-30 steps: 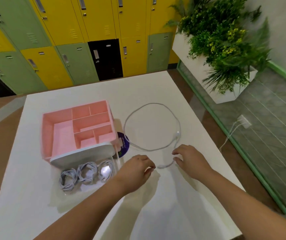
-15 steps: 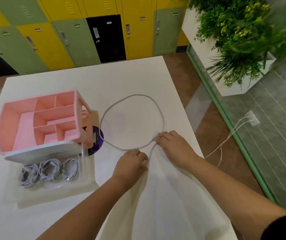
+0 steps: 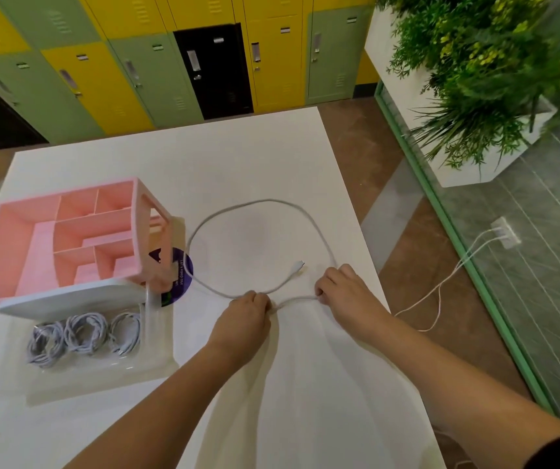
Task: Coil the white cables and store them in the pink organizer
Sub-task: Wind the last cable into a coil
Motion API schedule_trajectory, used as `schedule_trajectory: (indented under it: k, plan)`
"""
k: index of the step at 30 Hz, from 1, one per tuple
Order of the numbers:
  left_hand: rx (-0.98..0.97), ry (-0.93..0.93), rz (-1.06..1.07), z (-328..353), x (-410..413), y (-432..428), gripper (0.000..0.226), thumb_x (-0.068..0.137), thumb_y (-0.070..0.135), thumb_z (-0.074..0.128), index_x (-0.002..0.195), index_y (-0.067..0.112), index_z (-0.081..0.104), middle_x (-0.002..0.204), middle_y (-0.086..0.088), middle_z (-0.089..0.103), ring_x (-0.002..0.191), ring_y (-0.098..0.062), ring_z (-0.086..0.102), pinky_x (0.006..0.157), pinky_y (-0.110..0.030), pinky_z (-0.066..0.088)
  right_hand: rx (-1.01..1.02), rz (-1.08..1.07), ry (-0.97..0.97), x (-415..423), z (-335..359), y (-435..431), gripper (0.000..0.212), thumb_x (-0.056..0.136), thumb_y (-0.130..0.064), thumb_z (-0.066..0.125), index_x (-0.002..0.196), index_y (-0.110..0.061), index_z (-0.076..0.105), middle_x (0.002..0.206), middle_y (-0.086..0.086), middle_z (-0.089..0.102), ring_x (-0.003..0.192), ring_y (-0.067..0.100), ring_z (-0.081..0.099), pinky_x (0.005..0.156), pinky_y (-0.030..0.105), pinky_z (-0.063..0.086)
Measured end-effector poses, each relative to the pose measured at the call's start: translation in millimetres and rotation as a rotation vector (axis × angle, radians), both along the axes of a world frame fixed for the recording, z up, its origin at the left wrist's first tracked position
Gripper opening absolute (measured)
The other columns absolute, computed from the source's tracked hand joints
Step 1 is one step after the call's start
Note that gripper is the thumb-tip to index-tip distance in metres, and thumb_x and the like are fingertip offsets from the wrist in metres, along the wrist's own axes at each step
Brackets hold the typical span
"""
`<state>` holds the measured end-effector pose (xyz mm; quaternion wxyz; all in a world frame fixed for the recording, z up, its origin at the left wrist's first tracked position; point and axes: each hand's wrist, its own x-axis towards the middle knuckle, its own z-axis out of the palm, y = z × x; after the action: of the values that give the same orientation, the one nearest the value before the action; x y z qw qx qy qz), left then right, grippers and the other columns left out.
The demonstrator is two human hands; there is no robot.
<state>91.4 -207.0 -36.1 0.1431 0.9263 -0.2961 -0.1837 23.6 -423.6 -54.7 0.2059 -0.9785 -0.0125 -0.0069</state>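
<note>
A long white cable (image 3: 255, 204) lies in one wide loop on the white table (image 3: 204, 157). Its free connector end (image 3: 298, 266) rests inside the loop. My left hand (image 3: 246, 316) is closed on the cable where the loop crosses itself. My right hand (image 3: 346, 292) pinches the same cable a short way to the right, a short stretch spanning between the hands. The pink organizer (image 3: 68, 238) stands at the left with its open compartments showing nothing inside. Three coiled white cables (image 3: 82, 333) lie in its clear drawer in front.
A purple round sticker (image 3: 180, 275) lies beside the organizer. The table's right edge is close to my right hand. Beyond it are a white planter with greenery (image 3: 475, 79), a floor socket with white leads (image 3: 505, 231), and lockers at the back.
Both hands have closed on the cable and drawn a short stretch between them. The connector end now lies free inside the loop. The camera has shifted right and closer.
</note>
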Motion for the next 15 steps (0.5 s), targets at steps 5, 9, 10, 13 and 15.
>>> schedule_trajectory:
  k: [5,9,10,13,15]
  plan:
    - [0.067,-0.004,-0.001,5,2,3,0.023,0.1,0.011,0.037,0.114,0.014,0.055,0.112,-0.005,0.05,0.094,-0.02,0.049,0.084,-0.026,0.045,0.017,0.048,-0.024,-3,5,-1,0.015,0.086,0.0,0.059,0.088,-0.015,0.061,0.088,-0.002,0.055,0.08,0.013,0.03,0.067,0.028,0.036]
    - [0.072,0.062,0.017,6,5,11,0.027,0.097,0.006,0.04,0.116,0.016,0.057,0.114,-0.003,0.046,0.082,-0.016,0.046,0.078,-0.02,0.041,0.063,0.054,-0.011,-2,21,6,0.012,0.095,-0.012,0.054,0.092,-0.019,0.063,0.092,-0.008,0.056,0.085,0.012,0.029,0.074,0.028,0.028]
    - [0.065,0.073,0.024,7,5,13,0.028,0.096,0.004,0.041,0.115,0.017,0.058,0.114,-0.003,0.047,0.081,-0.016,0.048,0.077,-0.019,0.04,0.083,0.055,0.001,-2,27,10,0.014,0.097,-0.015,0.051,0.094,-0.02,0.064,0.094,-0.009,0.056,0.088,0.011,0.029,0.076,0.028,0.025]
    - [0.042,0.111,0.085,15,7,17,0.029,0.094,0.002,0.04,0.111,0.016,0.058,0.11,-0.003,0.056,0.089,-0.018,0.055,0.077,-0.021,0.042,0.155,0.062,0.081,-5,44,23,0.02,0.1,-0.019,0.045,0.095,-0.021,0.065,0.094,-0.013,0.057,0.093,0.01,0.032,0.081,0.028,0.026]
    - [0.038,0.118,0.123,19,8,20,0.033,0.091,-0.001,0.037,0.111,0.018,0.056,0.109,-0.002,0.057,0.09,-0.017,0.055,0.076,-0.022,0.043,0.273,0.046,0.151,-9,54,31,0.02,0.1,-0.017,0.044,0.095,-0.02,0.063,0.091,-0.016,0.056,0.091,0.011,0.043,0.084,0.028,0.033]
